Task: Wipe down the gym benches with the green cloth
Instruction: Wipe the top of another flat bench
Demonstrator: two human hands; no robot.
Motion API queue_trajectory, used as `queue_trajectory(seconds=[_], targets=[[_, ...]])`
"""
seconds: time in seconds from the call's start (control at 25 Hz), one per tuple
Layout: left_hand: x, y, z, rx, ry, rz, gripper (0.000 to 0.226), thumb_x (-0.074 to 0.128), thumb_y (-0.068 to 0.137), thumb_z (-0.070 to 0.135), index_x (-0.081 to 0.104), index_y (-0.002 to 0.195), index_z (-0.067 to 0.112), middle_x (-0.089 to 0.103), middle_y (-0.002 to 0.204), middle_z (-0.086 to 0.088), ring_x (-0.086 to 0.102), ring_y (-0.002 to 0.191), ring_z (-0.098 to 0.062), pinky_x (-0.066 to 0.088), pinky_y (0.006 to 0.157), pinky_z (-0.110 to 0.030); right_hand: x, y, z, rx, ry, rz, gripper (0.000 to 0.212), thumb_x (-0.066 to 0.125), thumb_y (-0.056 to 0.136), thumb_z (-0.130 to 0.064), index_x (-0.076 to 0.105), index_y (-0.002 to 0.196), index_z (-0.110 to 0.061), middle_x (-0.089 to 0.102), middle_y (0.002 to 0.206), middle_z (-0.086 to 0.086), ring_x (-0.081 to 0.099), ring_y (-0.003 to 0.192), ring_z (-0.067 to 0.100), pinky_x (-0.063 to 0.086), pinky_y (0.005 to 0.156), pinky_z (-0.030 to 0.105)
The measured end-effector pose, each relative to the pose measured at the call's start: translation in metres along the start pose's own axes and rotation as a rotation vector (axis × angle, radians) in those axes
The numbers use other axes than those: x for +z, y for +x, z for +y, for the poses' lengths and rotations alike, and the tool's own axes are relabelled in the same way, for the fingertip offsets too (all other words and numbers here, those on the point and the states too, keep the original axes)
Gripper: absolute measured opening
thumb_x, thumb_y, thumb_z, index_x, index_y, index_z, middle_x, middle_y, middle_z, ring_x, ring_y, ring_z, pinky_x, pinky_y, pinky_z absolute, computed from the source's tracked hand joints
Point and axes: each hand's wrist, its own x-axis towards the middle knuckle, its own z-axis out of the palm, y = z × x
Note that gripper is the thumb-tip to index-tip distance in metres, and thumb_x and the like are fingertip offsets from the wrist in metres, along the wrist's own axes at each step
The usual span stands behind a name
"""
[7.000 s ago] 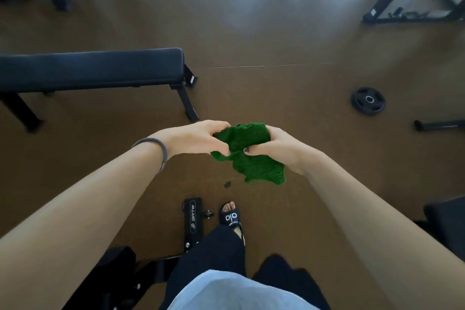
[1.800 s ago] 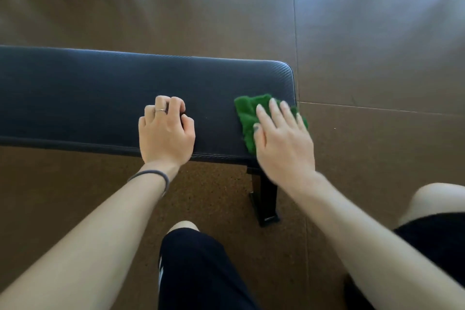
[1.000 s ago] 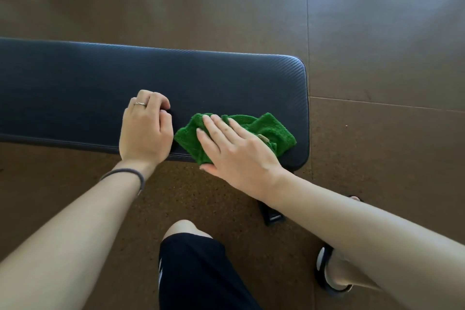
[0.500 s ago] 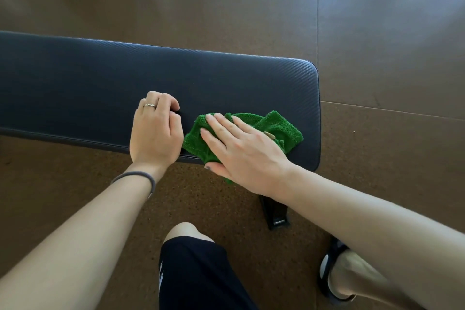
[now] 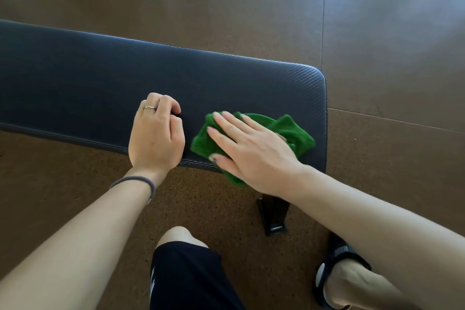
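Note:
A long black padded gym bench (image 5: pixel 88 78) crosses the view from the left edge to right of centre. The green cloth (image 5: pixel 294 131) lies bunched on the bench's near right corner, part of it hanging over the front edge. My right hand (image 5: pixel 251 151) lies flat on the cloth with fingers spread, pressing it to the pad. My left hand (image 5: pixel 156 133) rests on the pad just left of the cloth, fingers curled under, holding nothing.
Brown tiled floor surrounds the bench. A black bench foot (image 5: pixel 273 216) stands under the right end. My knee in black shorts (image 5: pixel 186 269) is near the bottom centre, and my right foot in a black slide (image 5: pixel 337 274) is at the bottom right.
Over the last second the cloth and my right hand have stayed at the near right corner, shifting only slightly. My left hand has not moved on the pad.

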Motion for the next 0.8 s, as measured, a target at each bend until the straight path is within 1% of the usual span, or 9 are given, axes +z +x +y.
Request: queue_trajectory(seconds=[0.08, 0.16, 0.28, 0.4, 0.48, 0.56, 0.64, 0.68, 0.8], targets=[[-0.001, -0.001, 0.001, -0.001, -0.001, 0.003, 0.021, 0.038, 0.095, 0.012, 0.059, 0.097, 0.010, 0.057, 0.103, -0.006, 0.051, 0.092, -0.021, 0.044, 0.074, -0.034, -0.003, 0.025, -0.005, 0.073, 0.068, -0.022, 0.059, 0.025, 0.110, -0.047, 0.038, 0.158, -0.015, 0.028, 0.168, 0.011, 0.022, 0.157, 0.025, 0.019, 0.128, 0.044], [-0.001, -0.001, 0.002, 0.001, -0.001, 0.010, 0.019, 0.039, 0.094, 0.010, 0.058, 0.095, 0.010, 0.057, 0.103, -0.006, 0.051, 0.092, -0.021, 0.044, 0.074, -0.035, -0.003, 0.006, -0.004, 0.108, 0.078, -0.010, 0.059, 0.024, 0.111, -0.046, 0.034, 0.159, -0.015, 0.027, 0.168, 0.009, 0.020, 0.157, 0.024, 0.020, 0.127, 0.044], [0.000, -0.002, 0.001, -0.003, 0.008, 0.016, 0.020, 0.038, 0.093, 0.011, 0.058, 0.094, 0.010, 0.057, 0.103, -0.005, 0.049, 0.092, -0.020, 0.038, 0.074, -0.030, -0.011, -0.049, -0.003, 0.010, 0.015, -0.033, 0.057, 0.028, 0.111, -0.044, 0.035, 0.159, -0.014, 0.028, 0.167, 0.010, 0.024, 0.156, 0.024, 0.023, 0.127, 0.044], [0.001, -0.003, 0.000, 0.014, 0.015, 0.017, 0.021, 0.037, 0.092, 0.011, 0.058, 0.093, 0.010, 0.057, 0.103, -0.005, 0.049, 0.091, -0.021, 0.040, 0.074, -0.032, -0.012, -0.020, 0.011, -0.069, 0.018, -0.090, 0.056, 0.022, 0.112, -0.042, 0.034, 0.160, -0.015, 0.027, 0.168, 0.010, 0.024, 0.156, 0.025, 0.020, 0.128, 0.042], [0.001, -0.001, -0.001, 0.007, 0.018, 0.008, 0.021, 0.037, 0.091, 0.010, 0.058, 0.092, 0.010, 0.057, 0.102, -0.004, 0.049, 0.091, -0.021, 0.039, 0.074, -0.032, -0.011, 0.044, 0.026, 0.008, 0.099, -0.101, 0.056, 0.019, 0.112, -0.042, 0.030, 0.161, -0.017, 0.022, 0.170, 0.006, 0.019, 0.157, 0.021, 0.014, 0.128, 0.039], [0.001, -0.001, -0.002, 0.001, 0.036, 0.003, 0.021, 0.037, 0.092, 0.011, 0.058, 0.092, 0.011, 0.057, 0.102, -0.003, 0.050, 0.090, -0.020, 0.038, 0.072, -0.031, -0.013, 0.096, 0.038, 0.153, 0.128, -0.102, 0.056, 0.018, 0.112, -0.041, 0.026, 0.163, -0.018, 0.017, 0.171, 0.004, 0.013, 0.158, 0.019, 0.009, 0.128, 0.037], [0.000, 0.001, -0.001, 0.004, 0.045, 0.009, 0.021, 0.037, 0.092, 0.011, 0.058, 0.091, 0.011, 0.057, 0.101, -0.003, 0.050, 0.090, -0.020, 0.039, 0.071, -0.032, -0.010, 0.106, 0.030, 0.309, 0.138, -0.075, 0.057, 0.017, 0.112, -0.040, 0.025, 0.162, -0.015, 0.018, 0.171, 0.007, 0.014, 0.158, 0.021, 0.010, 0.129, 0.039], [0.000, 0.000, -0.001, 0.002, 0.041, 0.007, 0.021, 0.037, 0.091, 0.010, 0.058, 0.091, 0.011, 0.057, 0.101, -0.004, 0.050, 0.090, -0.021, 0.040, 0.071, -0.033, -0.008, 0.092, 0.017, 0.332, 0.132, -0.057, 0.058, 0.017, 0.111, -0.039, 0.028, 0.161, -0.012, 0.021, 0.170, 0.010, 0.017, 0.158, 0.023, 0.013, 0.129, 0.041], [0.000, -0.002, -0.001, 0.003, 0.032, 0.008, 0.020, 0.038, 0.091, 0.010, 0.058, 0.090, 0.011, 0.056, 0.100, -0.003, 0.048, 0.089, -0.020, 0.040, 0.072, -0.033, -0.005, 0.032, -0.017, 0.163, 0.129, -0.031, 0.058, 0.019, 0.110, -0.040, 0.035, 0.158, -0.011, 0.029, 0.166, 0.011, 0.025, 0.156, 0.025, 0.020, 0.128, 0.042]])
